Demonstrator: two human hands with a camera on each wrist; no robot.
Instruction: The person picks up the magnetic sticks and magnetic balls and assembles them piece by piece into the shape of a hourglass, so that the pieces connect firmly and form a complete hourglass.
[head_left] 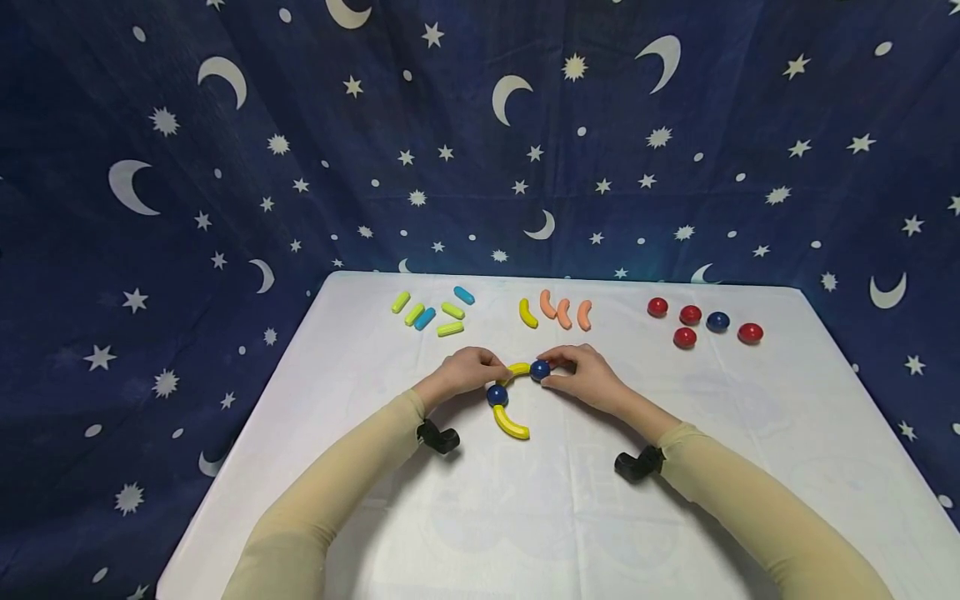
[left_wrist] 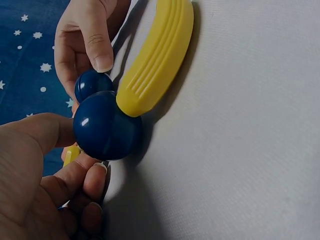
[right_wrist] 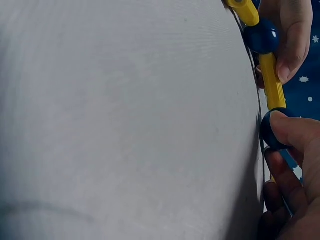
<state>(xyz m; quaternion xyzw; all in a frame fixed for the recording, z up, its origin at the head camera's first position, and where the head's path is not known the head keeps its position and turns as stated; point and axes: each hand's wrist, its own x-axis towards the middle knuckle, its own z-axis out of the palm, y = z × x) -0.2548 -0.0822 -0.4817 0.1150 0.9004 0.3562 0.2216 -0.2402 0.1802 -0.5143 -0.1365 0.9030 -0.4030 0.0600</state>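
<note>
A chain of curved yellow sticks and blue balls lies mid-table. My left hand (head_left: 471,369) pinches the upper yellow stick (head_left: 518,369), near the blue ball (head_left: 497,396) at its left end. My right hand (head_left: 587,377) holds another blue ball (head_left: 540,371) between thumb and fingers, at that stick's right end. In the right wrist view the stick (right_wrist: 271,82) meets the held ball (right_wrist: 272,131). A second yellow stick (head_left: 512,423) is joined to the left ball and curves toward the front; its ridged side shows in the left wrist view.
Behind the hands on the white table (head_left: 480,517) lie several short green sticks (head_left: 451,329) and blue sticks (head_left: 464,295). One loose yellow stick (head_left: 528,313) lies beside curved orange sticks (head_left: 564,314). At back right are several red balls (head_left: 685,337) and a blue ball (head_left: 717,322).
</note>
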